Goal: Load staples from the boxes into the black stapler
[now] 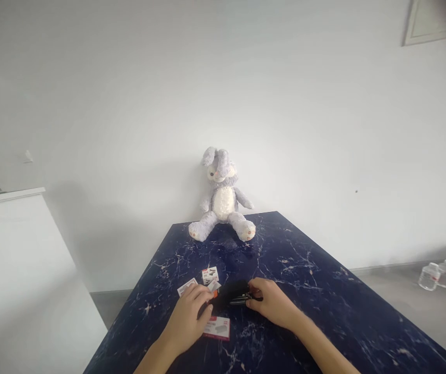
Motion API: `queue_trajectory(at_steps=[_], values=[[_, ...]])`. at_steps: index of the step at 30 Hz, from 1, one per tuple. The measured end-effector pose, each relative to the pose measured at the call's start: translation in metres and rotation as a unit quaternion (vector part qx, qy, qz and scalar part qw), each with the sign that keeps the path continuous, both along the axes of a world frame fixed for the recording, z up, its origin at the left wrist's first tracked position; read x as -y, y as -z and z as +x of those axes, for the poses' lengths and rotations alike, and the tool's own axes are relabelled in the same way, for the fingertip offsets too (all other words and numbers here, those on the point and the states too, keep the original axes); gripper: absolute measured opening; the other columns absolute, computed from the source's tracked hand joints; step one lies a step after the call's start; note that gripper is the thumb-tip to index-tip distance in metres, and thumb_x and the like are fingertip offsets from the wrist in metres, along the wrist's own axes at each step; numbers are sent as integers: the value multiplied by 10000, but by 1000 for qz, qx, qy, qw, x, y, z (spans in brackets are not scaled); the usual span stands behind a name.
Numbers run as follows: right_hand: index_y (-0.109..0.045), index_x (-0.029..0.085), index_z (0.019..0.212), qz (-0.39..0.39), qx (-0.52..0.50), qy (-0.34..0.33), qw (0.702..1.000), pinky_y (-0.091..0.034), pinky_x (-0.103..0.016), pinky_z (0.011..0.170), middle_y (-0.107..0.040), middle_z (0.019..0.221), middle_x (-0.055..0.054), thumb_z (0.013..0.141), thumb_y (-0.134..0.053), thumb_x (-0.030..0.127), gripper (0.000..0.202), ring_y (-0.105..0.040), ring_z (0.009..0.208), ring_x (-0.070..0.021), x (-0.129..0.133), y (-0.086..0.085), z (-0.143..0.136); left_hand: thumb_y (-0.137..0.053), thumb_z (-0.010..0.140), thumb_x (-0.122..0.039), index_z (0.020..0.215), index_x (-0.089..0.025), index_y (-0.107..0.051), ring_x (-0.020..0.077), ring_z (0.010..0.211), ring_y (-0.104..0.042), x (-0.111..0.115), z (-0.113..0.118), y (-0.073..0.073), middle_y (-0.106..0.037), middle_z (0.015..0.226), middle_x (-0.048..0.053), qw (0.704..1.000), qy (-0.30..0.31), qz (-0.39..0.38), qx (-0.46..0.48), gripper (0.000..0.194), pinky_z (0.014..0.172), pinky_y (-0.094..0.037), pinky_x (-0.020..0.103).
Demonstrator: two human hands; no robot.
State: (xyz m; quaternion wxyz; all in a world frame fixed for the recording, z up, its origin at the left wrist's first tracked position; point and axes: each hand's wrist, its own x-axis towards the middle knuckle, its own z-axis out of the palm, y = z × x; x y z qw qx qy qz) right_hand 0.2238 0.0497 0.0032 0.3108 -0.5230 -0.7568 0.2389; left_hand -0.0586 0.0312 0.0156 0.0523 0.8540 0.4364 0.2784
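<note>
Left fingers (203, 295) and right fingers (257, 283) pinch the black pouch (231, 291) between them: soft-looking, probably light, best gripped at its ends!

Left hand (187, 317): gripping one end of the black pouch (231, 295), right by an orange bit (215, 294).
Right hand (269, 302): pinching the other end!
Red-edged box (220, 329): lying nearest, partly hidden by the left hand.
White box (209, 275): sitting just beyond.
Plush rabbit (223, 201): lounging at the table's (304, 275) far edge, legs spread.
Clear bottles (430, 277): standing well off right.
</note>
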Motion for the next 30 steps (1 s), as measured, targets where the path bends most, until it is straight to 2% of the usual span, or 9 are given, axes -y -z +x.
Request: queue_trajectory(at_steps=[4,7,11,17,23,26,30], values=[[-615,198,781,-6,-14,-18,1000,-440,-240,665,-677,863,-12,777,-623,228,31,-616,734,-153,2,-3,1,-514,956,-260,1174,-296,-659,257,1079,-603,-2,-3,1,-663,1156,67,1000,-11,8,-11,265,963,-510,437],[-606,199,766,3,8,-7,1000,-413,-242,640,-664,832,-7,780,-626,235,43,-595,710,-150,3,-5,0,-506,964,-277,1282,-338,-627,265,1125,-589,-3,-4,1,-627,1242,72,1000,-5,-5,-25,345,971,-510,438],[-589,199,745,16,29,4,999,-380,-240,622,-643,797,1,774,-634,231,62,-567,693,-144,3,-4,-1,-487,973,-268,1171,-315,-705,257,1070,-605,-3,-2,2,-637,1192,75,1000,-8,-8,-29,298,942,-521,433],[-597,197,762,18,20,1,1000,-382,-235,629,-644,819,0,774,-632,214,40,-569,702,-140,3,-3,-2,-472,972,-249,1163,-308,-720,247,978,-621,-4,-1,0,-670,1115,82,999,-1,29,-37,319,870,-536,418],[-581,199,733,17,33,12,999,-362,-236,611,-637,768,15,772,-642,222,76,-558,673,-134,5,-7,-3,-521,938,-285,1155,-296,-725,246,895,-624,-4,3,-9,-713,953,66,990,11,84,-110,299,815,-511,413],[-583,200,735,13,28,11,999,-367,-236,603,-640,758,17,779,-646,248,90,-562,665,-137,5,-6,-3,-519,933,-282,1146,-281,-728,255,879,-632,-2,4,-6,-717,914,70,990,-3,78,-113,299,796,-512,412],[-642,206,794,-5,15,-6,1000,-411,-246,635,-681,795,8,801,-635,276,70,-606,702,-158,3,-6,3,-509,938,-297,1276,-311,-656,254,927,-658,-1,-1,2,-726,1011,68,998,-20,27,-45,369,816,-528,379]])
